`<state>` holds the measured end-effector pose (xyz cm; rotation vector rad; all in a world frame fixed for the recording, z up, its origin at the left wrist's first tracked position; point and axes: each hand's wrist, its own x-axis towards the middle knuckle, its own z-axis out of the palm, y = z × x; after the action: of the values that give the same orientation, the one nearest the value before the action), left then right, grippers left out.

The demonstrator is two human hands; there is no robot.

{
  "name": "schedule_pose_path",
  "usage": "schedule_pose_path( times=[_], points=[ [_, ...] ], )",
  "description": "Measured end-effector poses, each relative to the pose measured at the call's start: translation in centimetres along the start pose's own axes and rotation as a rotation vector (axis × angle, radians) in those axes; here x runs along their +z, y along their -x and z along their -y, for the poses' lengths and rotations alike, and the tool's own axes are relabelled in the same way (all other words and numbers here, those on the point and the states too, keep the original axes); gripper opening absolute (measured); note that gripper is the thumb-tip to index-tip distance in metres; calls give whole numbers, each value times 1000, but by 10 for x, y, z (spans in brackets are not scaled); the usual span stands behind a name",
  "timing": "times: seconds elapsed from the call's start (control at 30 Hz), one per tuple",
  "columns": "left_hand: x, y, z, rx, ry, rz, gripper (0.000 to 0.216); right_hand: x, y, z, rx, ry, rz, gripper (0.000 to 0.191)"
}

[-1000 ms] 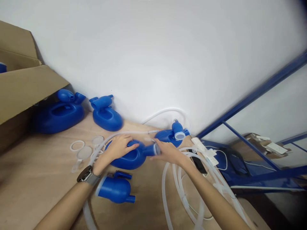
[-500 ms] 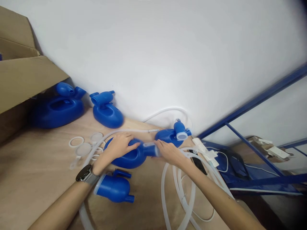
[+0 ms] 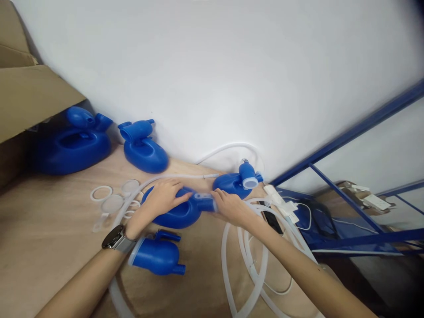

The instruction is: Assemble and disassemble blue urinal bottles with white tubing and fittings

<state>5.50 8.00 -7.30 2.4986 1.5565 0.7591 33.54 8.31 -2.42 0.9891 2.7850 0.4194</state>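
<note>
My left hand (image 3: 162,199), a watch on its wrist, lies over the body of a blue plastic vessel (image 3: 175,214) on the wooden table (image 3: 49,247), fingers curled on it. At the vessel's neck (image 3: 204,204) my right hand (image 3: 230,206) is closed around the mouth; whatever it pinches there is hidden. A thin white tube (image 3: 155,182) runs past behind my left hand. Just beyond my right hand sits another blue vessel (image 3: 232,183) with a capped neck. A smaller blue bulb-shaped part (image 3: 157,256) rests below my left wrist.
Two more blue vessels (image 3: 74,143) (image 3: 144,150) stand against the white wall. White rings and caps (image 3: 111,203) lie at the left, coiled white tubing (image 3: 248,260) at the right. A cardboard box (image 3: 29,97) is at far left. A blue metal frame (image 3: 351,132), a power strip and cables (image 3: 285,205) stand right.
Both hands stay on the same vessel; the right hand has shifted slightly on the neck. The view has drifted a little, moving everything up and left.
</note>
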Motion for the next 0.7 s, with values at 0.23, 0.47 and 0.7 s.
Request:
schedule_pose_path(
  times=[0.23, 0.47, 0.7],
  points=[
    [-1, 1, 1, 9, 21, -16, 48, -11, 1, -12, -71, -229, -108, 86],
    [-2, 0, -1, -1, 4, -22, 47, -11, -22, 4, 264, -643, -42, 61],
    [8, -1, -3, -11, -98, 4, 50, 9, -35, 15, 354, -1046, -214, 77]
  ],
)
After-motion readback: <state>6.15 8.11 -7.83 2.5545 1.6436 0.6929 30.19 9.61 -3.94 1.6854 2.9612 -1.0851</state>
